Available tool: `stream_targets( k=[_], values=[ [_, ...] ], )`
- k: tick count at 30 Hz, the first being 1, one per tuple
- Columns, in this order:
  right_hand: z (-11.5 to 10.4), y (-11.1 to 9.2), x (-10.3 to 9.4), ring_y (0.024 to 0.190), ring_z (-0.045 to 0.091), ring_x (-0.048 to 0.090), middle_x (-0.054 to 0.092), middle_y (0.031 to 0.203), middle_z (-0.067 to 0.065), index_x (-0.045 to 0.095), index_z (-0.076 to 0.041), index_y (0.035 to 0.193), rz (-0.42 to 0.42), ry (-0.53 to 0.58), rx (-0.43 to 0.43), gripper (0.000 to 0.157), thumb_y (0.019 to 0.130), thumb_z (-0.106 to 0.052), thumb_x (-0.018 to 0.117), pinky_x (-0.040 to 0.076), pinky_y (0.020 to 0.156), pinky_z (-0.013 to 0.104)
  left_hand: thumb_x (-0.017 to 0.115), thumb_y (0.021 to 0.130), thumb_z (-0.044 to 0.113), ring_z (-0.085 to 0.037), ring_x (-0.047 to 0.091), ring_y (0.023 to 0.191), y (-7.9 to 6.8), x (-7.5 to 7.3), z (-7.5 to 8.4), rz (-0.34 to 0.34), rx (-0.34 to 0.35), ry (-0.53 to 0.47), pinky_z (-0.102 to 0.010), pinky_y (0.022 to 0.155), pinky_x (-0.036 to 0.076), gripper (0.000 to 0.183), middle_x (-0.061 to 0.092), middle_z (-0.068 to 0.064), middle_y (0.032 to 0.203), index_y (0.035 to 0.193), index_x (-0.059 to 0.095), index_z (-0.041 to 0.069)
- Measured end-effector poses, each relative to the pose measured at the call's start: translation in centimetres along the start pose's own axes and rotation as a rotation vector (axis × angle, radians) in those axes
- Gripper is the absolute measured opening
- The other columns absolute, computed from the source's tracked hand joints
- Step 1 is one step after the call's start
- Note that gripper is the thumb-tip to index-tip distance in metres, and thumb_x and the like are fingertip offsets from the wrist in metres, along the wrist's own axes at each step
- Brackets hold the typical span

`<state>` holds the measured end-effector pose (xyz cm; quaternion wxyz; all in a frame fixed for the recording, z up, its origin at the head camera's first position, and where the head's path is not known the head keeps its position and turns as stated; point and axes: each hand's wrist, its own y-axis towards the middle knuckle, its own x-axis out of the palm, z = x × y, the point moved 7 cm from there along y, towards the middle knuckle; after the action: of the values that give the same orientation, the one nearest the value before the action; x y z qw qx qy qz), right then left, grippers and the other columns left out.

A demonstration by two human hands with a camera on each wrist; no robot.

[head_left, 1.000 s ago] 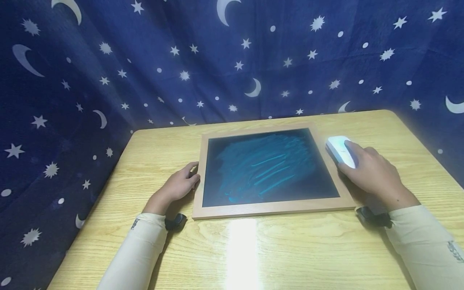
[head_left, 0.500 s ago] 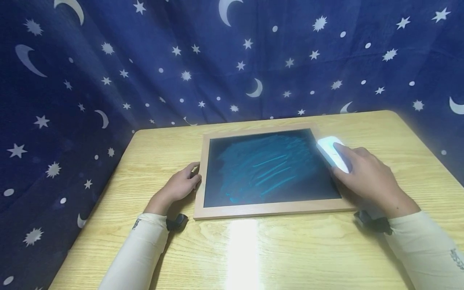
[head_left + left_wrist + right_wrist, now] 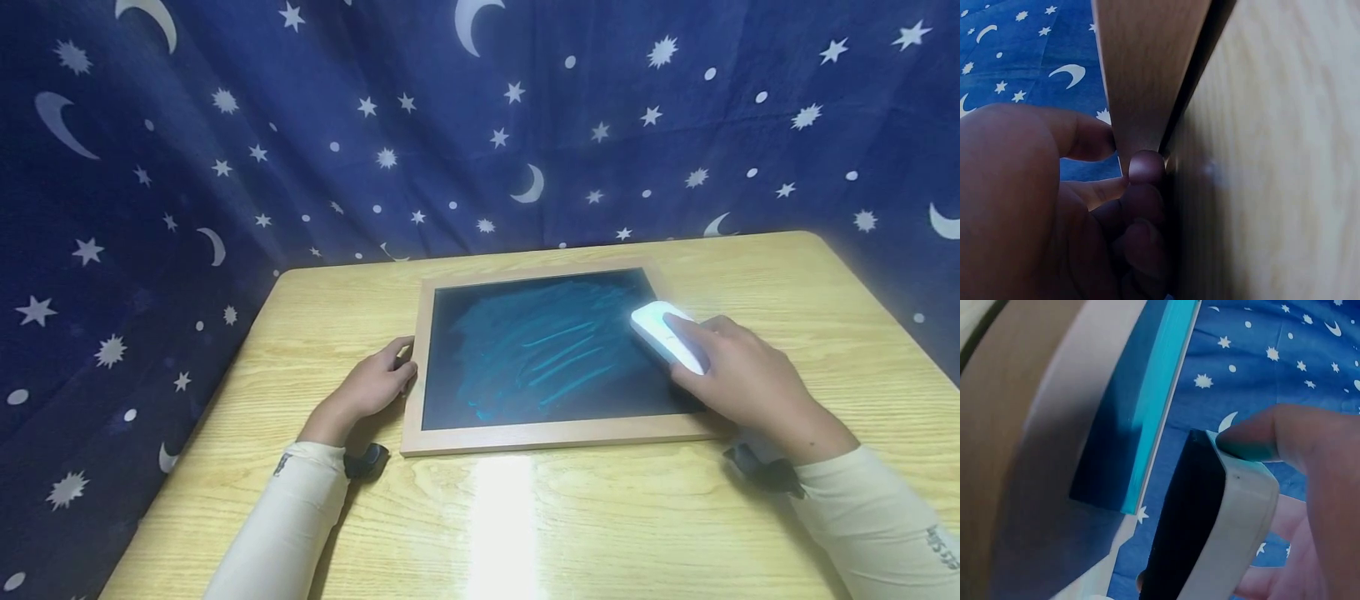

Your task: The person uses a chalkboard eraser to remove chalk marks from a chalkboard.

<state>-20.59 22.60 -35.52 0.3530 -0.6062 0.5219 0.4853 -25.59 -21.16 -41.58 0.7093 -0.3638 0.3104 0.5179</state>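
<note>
A framed chalkboard (image 3: 562,432) lies on the table, its dark surface covered with smeared teal chalk and several brighter slanted strokes (image 3: 562,358). At its left edge, my left hand (image 3: 375,383) pinches the wooden frame; the left wrist view has the thumb and curled fingers (image 3: 1146,169) against the frame's side (image 3: 1150,69). My right hand (image 3: 753,379) grips a white chalkboard eraser (image 3: 660,332) over the board's right side. In the right wrist view the eraser's dark pad (image 3: 1191,506) is tilted and apart from the board. Teal chalk marks the thumb (image 3: 1250,449).
The wood-grain table (image 3: 622,517) extends around the board, with a bright glare in front of it. A dark blue curtain (image 3: 450,125) with moons and stars hangs behind and on the left. Black wrist straps (image 3: 367,461) sit on both wrists.
My right hand has moved the eraser leftward and slightly nearer, from beside the board's right frame to above its chalked surface. My left hand stays at the left edge.
</note>
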Motion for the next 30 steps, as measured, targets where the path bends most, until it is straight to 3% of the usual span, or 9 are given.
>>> stream_targets(
  k=[4, 10, 23, 30],
  values=[
    [-0.3, 0.0, 0.2, 0.090, 0.038, 0.061, 0.060, 0.121, 0.030, 0.044, -0.016, 0.152, -0.009, 0.004, -0.013, 0.070, 0.088, -0.033, 0.066, 0.050, 0.058, 0.052, 0.041, 0.103, 0.031, -0.020, 0.061, 0.086, 0.1, 0.0, 0.1, 0.005, 0.004, 0.009, -0.043, 0.089, 0.045, 0.054, 0.061, 0.001, 0.073, 0.154, 0.034, 0.014],
    [-0.5, -0.1, 0.6, 0.082, 0.032, 0.058, 0.061, 0.114, 0.027, 0.047, -0.016, 0.150, -0.006, -0.022, -0.030, 0.068, 0.086, -0.031, 0.066, 0.047, 0.053, 0.044, 0.040, 0.104, 0.031, -0.018, 0.060, 0.077, 0.1, 0.1, 0.0, -0.002, -0.008, -0.001, -0.041, 0.086, 0.044, 0.054, 0.061, 0.001, 0.075, 0.155, 0.033, 0.015],
    [-0.8, -0.2, 1.2, 0.085, 0.033, 0.058, 0.058, 0.117, 0.028, 0.047, -0.017, 0.150, -0.025, -0.024, -0.038, 0.069, 0.086, -0.031, 0.067, 0.050, 0.060, 0.048, 0.040, 0.104, 0.033, -0.017, 0.060, 0.076, -0.1, 0.2, -0.2, -0.009, -0.025, -0.003, -0.042, 0.087, 0.044, 0.055, 0.062, 0.001, 0.075, 0.156, 0.032, 0.016],
    [-0.9, -0.1, 1.4, 0.083, 0.033, 0.057, 0.056, 0.116, 0.027, 0.047, -0.020, 0.150, -0.008, -0.018, -0.036, 0.069, 0.085, -0.032, 0.068, 0.049, 0.059, 0.048, 0.039, 0.104, 0.033, -0.020, 0.062, 0.085, 0.0, 0.0, -0.1, 0.005, -0.011, 0.026, -0.046, 0.090, 0.046, 0.055, 0.064, 0.001, 0.076, 0.155, 0.033, 0.014]
  ],
)
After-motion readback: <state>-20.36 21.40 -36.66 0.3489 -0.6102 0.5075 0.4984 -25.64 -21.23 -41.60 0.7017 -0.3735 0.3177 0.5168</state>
